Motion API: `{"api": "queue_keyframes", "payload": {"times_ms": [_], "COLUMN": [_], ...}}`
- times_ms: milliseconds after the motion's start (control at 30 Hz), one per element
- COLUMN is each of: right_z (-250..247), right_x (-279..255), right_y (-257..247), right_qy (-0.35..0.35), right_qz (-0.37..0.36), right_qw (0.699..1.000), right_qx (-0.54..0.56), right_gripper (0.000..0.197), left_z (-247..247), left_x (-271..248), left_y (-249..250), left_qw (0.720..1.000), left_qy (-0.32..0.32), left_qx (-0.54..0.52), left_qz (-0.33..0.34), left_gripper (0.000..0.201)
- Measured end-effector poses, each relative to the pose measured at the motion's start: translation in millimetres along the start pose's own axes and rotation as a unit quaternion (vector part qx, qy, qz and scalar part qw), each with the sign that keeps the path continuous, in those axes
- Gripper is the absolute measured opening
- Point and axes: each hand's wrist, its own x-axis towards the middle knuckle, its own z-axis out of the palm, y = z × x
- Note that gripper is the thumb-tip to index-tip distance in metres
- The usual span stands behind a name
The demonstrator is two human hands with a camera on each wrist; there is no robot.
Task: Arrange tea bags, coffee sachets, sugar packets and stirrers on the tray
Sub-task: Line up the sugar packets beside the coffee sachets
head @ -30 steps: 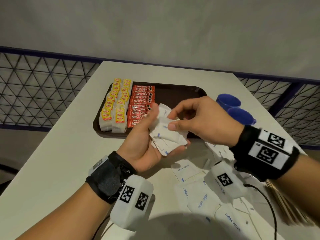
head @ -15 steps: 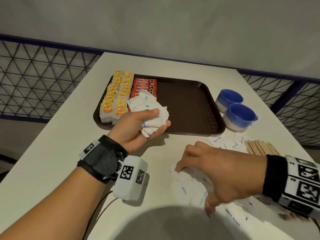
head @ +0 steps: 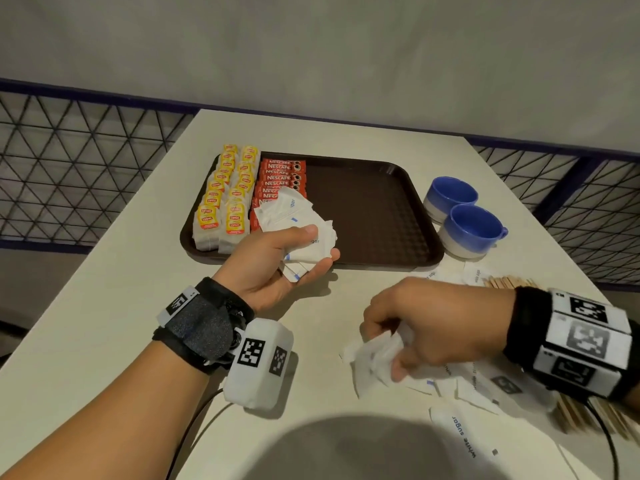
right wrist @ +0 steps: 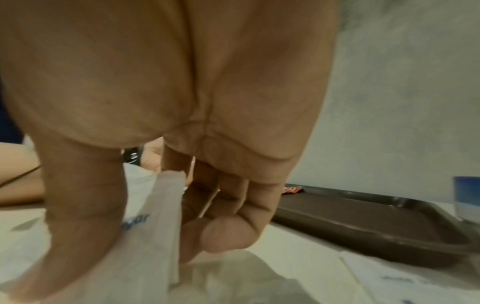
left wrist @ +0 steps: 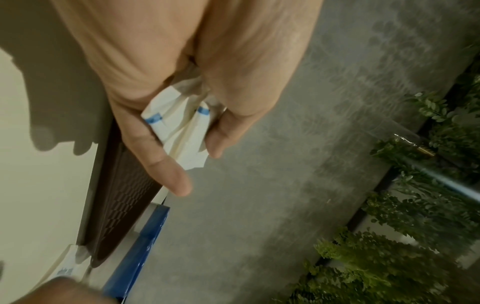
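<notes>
A fan of sugar packets is held in the left hand at the tray's six o'clock edge. The right hand has dropped to the table — more packets are now pinched, so gathering continues.

Bare forearms; black wristbands; white marker-printed camera boxes (black cables trailing).

A pale worktop carries a brown tray near its far side. Just right of the tray stand two blue cups. Loose white sugar packets and wooden stirrers lie scattered at the near right.
</notes>
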Motion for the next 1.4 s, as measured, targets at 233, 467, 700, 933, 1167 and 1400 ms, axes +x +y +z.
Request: {"api": "queue_keyframes", "payload": {"times_ms": [233, 467, 700, 933, 1167, 1400], "right_z": [-49, -57, -55, -68, -69, -92], "right_x": [-1, 31, 42, 52, 65, 69], "right_y": [12, -9, -11, -10, -7, 15], "right_qy": [0.128, 0.205, 0.285, 0.313, 0.367, 0.426], "right_qz": [-0.014, -0.01, 0.0, -0.029, -0.035, -0.028], "right_qw": [0.97, 0.94, 0.906, 0.861, 0.815, 0.792], "right_qx": [0.206, 0.271, 0.311, 0.4, 0.447, 0.436], "right_gripper": [0.025, 0.03, 0.043, 0.027, 0.015, 0.012], "left_z": [-3, 1, 7, 0, -6, -3], "left_x": [4, -2, -8, -7, -4, -3], "left_y": [-6, -9, -11, 5, 15, 15], "left_qw": [1.0, 0.977, 0.989, 0.994, 0.994, 0.99], "left_qy": [-0.025, -0.191, -0.147, -0.099, -0.05, -0.026], "left_qx": [-0.012, -0.048, -0.01, -0.035, -0.07, -0.102], "left_qz": [0.003, -0.082, -0.034, 0.034, 0.072, 0.089], "left_gripper": [0.039, 0.064, 0.027, 0.04, 0.053, 0.053]}}
